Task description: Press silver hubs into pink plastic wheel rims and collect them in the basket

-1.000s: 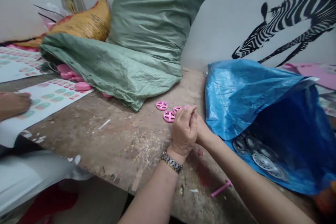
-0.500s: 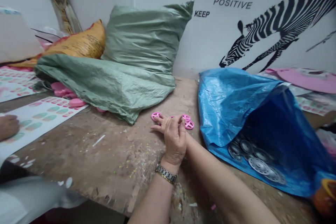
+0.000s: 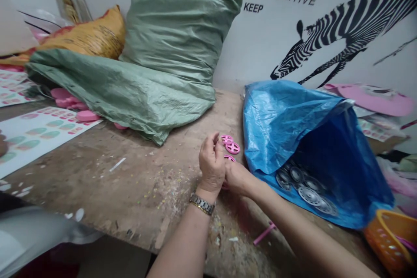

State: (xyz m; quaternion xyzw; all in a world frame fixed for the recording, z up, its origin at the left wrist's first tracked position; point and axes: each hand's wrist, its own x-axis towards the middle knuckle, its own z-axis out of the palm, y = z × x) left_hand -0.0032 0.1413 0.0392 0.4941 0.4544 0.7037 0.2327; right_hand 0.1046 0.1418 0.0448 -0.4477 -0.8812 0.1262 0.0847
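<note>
Printed sheet (image 3: 48,132): flat on the desk (image 3: 137,186), left of you.
Green sack (image 3: 176,39): slumped ahead, its folded corner near the wheels.
Left hand (image 3: 211,165): your fingers curl inward, above the watch; you cannot tell whether this grip holds anything.
Pink wheels (image 3: 232,147): two lie together just past your hands, a third is partly hidden behind the right. They look light and stiff, probably smooth enough to slip; the thin spokes may be the fragile part, so pinch the rim.
Right hand (image 3: 239,178): beside your left, fingertips hidden, pink showing under it; you cannot tell what this grip holds.
Blue bag (image 3: 276,126): mouth gaping, silver discs (image 3: 309,195) inside.
Orange basket (image 3: 386,243): far right.
</note>
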